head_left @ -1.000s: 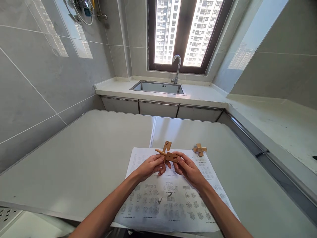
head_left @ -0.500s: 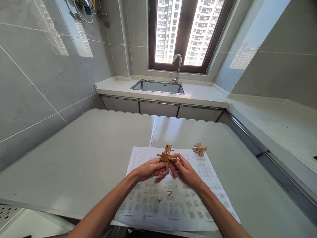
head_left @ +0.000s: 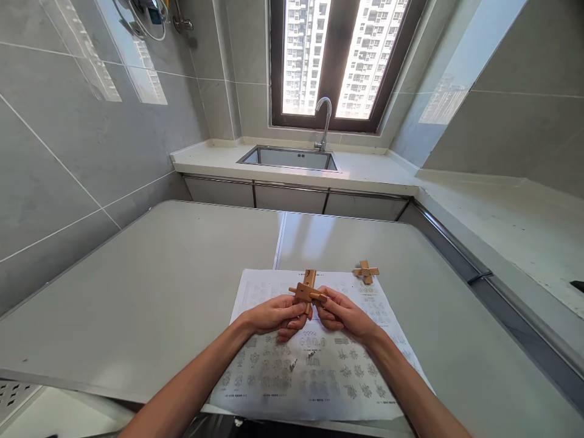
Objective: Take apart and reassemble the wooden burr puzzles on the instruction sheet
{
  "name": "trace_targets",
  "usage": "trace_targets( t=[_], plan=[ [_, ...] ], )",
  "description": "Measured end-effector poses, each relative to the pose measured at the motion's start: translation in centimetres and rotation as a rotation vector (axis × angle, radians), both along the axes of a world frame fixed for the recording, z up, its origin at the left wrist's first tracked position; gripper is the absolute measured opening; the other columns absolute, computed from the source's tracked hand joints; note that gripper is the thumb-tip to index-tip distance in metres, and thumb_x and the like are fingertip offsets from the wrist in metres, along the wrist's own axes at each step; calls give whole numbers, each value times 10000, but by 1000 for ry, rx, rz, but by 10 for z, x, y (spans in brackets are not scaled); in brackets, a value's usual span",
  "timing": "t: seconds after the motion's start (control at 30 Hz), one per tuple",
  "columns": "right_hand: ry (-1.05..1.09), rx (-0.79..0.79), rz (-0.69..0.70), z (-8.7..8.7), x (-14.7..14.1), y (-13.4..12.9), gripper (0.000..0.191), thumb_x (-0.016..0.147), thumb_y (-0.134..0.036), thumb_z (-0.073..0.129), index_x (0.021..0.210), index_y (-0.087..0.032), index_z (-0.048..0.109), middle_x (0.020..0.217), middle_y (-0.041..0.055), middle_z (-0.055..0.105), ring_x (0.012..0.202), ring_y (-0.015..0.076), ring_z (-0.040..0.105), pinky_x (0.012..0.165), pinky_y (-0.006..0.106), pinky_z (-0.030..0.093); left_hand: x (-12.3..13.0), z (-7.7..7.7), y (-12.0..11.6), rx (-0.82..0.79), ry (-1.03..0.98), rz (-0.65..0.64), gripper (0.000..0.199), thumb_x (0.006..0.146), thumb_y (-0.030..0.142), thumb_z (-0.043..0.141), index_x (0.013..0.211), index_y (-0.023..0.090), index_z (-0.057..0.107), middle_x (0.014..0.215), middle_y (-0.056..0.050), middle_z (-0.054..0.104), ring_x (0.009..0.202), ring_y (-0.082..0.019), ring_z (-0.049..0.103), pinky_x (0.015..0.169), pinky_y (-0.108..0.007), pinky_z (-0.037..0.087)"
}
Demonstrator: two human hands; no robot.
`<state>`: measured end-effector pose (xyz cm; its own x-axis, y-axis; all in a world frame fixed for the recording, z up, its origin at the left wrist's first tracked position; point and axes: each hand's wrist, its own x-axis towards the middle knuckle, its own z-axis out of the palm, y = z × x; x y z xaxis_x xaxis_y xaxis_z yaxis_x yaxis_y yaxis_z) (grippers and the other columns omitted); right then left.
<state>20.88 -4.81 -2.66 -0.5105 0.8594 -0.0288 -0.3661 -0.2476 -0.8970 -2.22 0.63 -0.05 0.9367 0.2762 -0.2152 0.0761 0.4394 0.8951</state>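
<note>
A kitchen is recognised, apparently in a high-rise building. A metal-rimmed sink (head_left: 285, 157) is set into a white countertop (head_left: 374, 168), and a curved tap (head_left: 325, 125) is mounted just beside the sink's rear right corner. Beneath the countertop's front edge, grey cabinet panels (head_left: 289, 199) are framed by metal strips; at its right end, the surface is carried on along the right-hand wall. The walls are faced with large grey tiles (head_left: 59, 152). Above the countertop's back edge, a dark-framed window (head_left: 333, 61) is fitted, through which tower-block façades (head_left: 303, 61) are seen. A pale table (head_left: 182, 261) is placed before the cabinets.
</note>
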Motion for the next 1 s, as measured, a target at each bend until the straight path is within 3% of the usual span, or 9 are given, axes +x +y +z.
trace_targets(
  t=[0.2, 0.4, 0.63, 0.83, 1.0],
  plan=[
    [-7, 10, 62, 1, 3, 0, 380, 980, -550, 684, 947, -207, 525, 634, -109, 302, 497, 57, 136, 458, 219, 138, -1, 1, -1, -34, -19, -41, 403, 972, 563, 653, 994, 167, 582, 612, 80, 446, 392, -64, 351, 371, -205, 385],
    [-34, 53, 3, -1, 4, 0, 353, 992, -530, 677, 980, -200, 551, 638, -101, 315, 526, 73, 173, 474, 218, 159, 1, -2, 0, -17, -19, 12, 418, 956, 573, 669, 959, 164, 581, 595, 85, 415, 418, -69, 351, 392, -209, 378],
    [-51, 60, 11, 1, 5, -2, 381, 981, -559, 675, 939, -201, 550, 630, -95, 342, 510, 67, 173, 470, 223, 165, -1, -5, 0, -18, -40, -36, 406, 957, 558, 674, 1002, 163, 593, 603, 74, 424, 449, -88, 377, 428, -233, 388],
    [-20, 7, 88, 0, 6, -2, 387, 966, -561, 690, 929, -210, 532, 610, -110, 340, 475, 55, 136, 444, 222, 126, 0, -3, 1, -16, -40, -63, 414, 952, 570, 676, 957, 165, 588, 585, 68, 439, 450, -93, 395, 439, -244, 398],
    [-155, 105, 0, 4, 1, -3, 385, 1008, -569, 624, 947, -192, 574, 615, -84, 405, 501, 70, 246, 489, 235, 203, 0, 3, -1, 54, -19, -51, 382, 979, 534, 653, 958, 157, 597, 577, 53, 482, 460, -105, 427, 452, -257, 436]
  ],
)
